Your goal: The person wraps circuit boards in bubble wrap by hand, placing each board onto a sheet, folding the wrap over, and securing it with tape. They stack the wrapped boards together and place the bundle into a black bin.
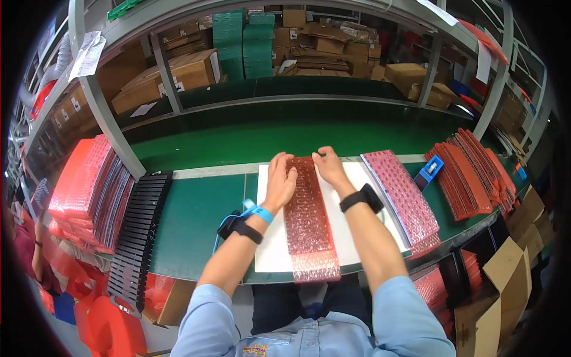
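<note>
A long red bubble-wrap bag (309, 214) lies lengthwise in front of me on a white board (270, 241). Its paler, clearer near end hangs over the table's front edge. At the bag's far left corner my left hand (282, 183) is closed on the edge, thumb lying on the top face. My right hand (331, 168) has its bent fingers at the far right corner, pinching there. Whatever lies inside the bag is hard to make out. Each wrist wears a black band with a device, and a blue strap (260, 212) circles the left one.
Right of the board lies a stack of pink bubble-wrap bags (401, 196), with a blue tape dispenser (429, 171) beyond. Red bags (461, 178) fill the far right. A black slotted rack (138, 232) and tall bag pile (89, 190) stand left. Behind runs a green conveyor (267, 134).
</note>
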{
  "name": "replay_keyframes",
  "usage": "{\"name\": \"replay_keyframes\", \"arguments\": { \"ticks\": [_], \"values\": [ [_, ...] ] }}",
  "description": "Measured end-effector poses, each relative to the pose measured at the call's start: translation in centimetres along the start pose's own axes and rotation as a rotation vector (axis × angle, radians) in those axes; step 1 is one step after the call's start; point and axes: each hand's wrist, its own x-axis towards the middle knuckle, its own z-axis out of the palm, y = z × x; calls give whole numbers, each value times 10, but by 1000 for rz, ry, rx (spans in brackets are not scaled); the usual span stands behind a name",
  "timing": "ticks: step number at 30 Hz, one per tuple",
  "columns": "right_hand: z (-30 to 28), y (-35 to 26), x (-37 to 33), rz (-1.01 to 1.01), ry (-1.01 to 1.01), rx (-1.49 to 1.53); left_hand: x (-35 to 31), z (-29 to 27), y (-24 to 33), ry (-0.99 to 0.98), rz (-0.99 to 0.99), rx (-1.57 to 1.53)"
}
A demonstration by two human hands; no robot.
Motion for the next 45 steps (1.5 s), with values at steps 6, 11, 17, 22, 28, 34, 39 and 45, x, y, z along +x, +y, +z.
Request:
{"name": "replay_keyframes", "arguments": {
  "ticks": [6, 11, 17, 22, 28, 34, 39, 45],
  "values": [
    [-121, -70, -168, -499, -743, 54, -59, -68, 80, -733, 461, 211],
    [-114, -49, -277, -700, -481, -238, -94, -61, 79, -733, 620, 328],
    [-100, -40, -289, -688, -403, -221, -89, -53, 88, -726, 475, 401],
    [-101, -37, -294, -662, -384, -211, -96, -50, 83, -694, 561, 411],
    [-96, -41, -290, -624, -361, -228, -91, -48, 72, -624, 490, 461],
    [-99, -47, -290, -662, -183, -100, -77, -39, 54, -545, 355, 442],
    [-119, -2, -324, -514, -17, 336, -88, -49, 82, -329, 447, 437],
    [-107, 120, -362, 139, -279, 285, -189, -125, 162, -287, 162, -190]
  ]
}}
